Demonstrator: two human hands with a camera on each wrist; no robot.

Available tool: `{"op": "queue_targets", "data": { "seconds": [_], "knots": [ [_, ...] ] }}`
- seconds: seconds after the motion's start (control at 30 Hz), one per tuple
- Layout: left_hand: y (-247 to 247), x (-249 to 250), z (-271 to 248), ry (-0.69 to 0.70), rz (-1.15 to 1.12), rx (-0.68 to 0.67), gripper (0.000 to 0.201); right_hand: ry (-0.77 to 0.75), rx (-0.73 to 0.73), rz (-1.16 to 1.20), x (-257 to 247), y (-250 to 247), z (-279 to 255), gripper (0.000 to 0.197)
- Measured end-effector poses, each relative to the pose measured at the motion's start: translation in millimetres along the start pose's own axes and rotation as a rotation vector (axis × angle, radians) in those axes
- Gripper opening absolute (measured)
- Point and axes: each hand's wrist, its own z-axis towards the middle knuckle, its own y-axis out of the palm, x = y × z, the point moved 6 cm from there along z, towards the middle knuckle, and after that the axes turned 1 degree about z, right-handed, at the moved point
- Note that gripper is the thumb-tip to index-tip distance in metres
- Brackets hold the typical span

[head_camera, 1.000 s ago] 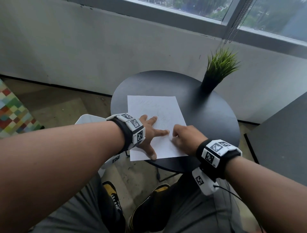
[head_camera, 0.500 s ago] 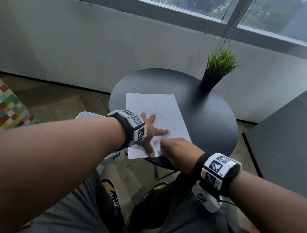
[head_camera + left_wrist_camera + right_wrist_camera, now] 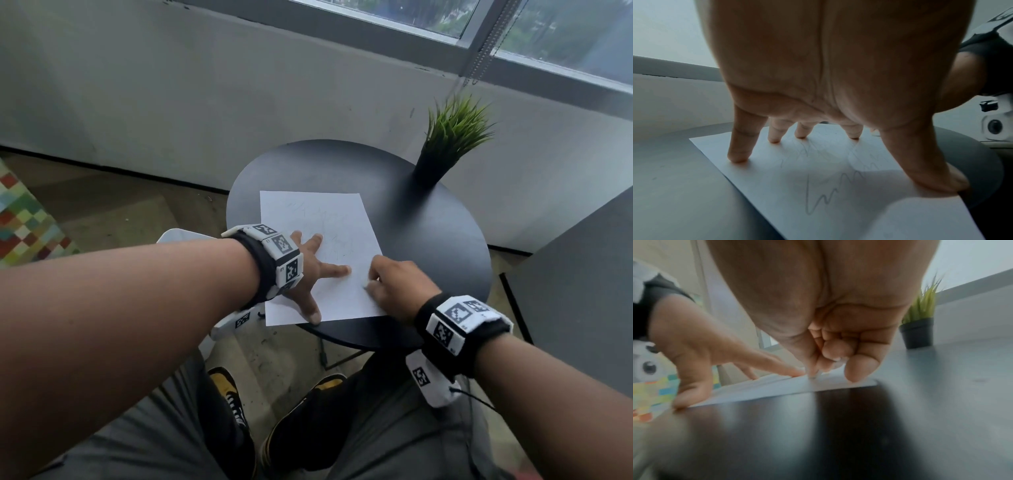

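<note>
Pinning a sheet of paper to the round black bench, the left hand on my remote feed lies spread wide with its fingers straight. Its fingertips and thumb press down on the near half of the page and grip nothing. From my left wrist view I see grey scribbles zigzagging across the paper between thumb and fingers.

The sheet lies flat on the left near part of the bench, and its near left corner juts past the rim. The right hand sits at the sheet's right edge, just beside the left forefinger. Its fingers are curled tight into the palm and its thumb is drawn in against them. On my right wrist view what looks like a pencil point shows below that pinch and touches the paper. The picture there is blurred, so I cannot make out more of it.

A potted plant with spiky green leaves stands upright at the far right of the bench, well apart from the sheet. Both wrists carry black bands with white coded tags. Beneath the bench I see grey trousers and black-and-yellow shoes. A checked rug lies on the floor at far left.
</note>
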Motion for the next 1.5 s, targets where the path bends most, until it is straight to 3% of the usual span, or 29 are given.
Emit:
{"op": "queue_targets", "data": {
  "seconds": [0.17,0.43,0.57,0.77,0.93,1.07,1.1,1.23,1.4,1.5],
  "knots": [
    [1,-1,-1,0.013,-0.007,-0.003,0.109,-0.273,-0.090,-0.033,-53,20,-21,0.017],
    [23,-21,-13,-0.005,-0.134,0.185,0.104,-0.036,-0.062,0.062,2,4,0,0.016],
    [36,-26,-11,-0.024,-0.176,0.173,0.103,0.040,-0.055,0.070,-1,3,1,0.017],
    [40,-18,-4,0.007,-0.203,0.177,0.102,-0.219,-0.120,0.105,-56,19,-11,0.008],
    [40,-19,-3,0.010,-0.201,0.165,0.102,-0.089,-0.016,0.075,-35,5,7,0.011],
    [40,-19,-3,0.017,-0.210,0.181,0.101,-0.356,-0.085,0.004,-69,21,-13,0.015],
    [40,-19,-3,0.019,-0.208,0.176,0.101,-0.349,-0.092,0.009,-66,20,-10,0.012],
    [39,-19,-4,0.018,-0.185,0.167,0.103,-0.077,0.008,0.048,-29,4,14,0.009],
    [38,-18,-6,0.027,-0.193,0.176,0.101,-0.387,-0.132,-0.011,-76,26,-16,0.021],
    [39,-18,-5,0.032,-0.179,0.163,0.103,-0.178,-0.064,-0.010,-46,7,9,0.014]
  ]
}}
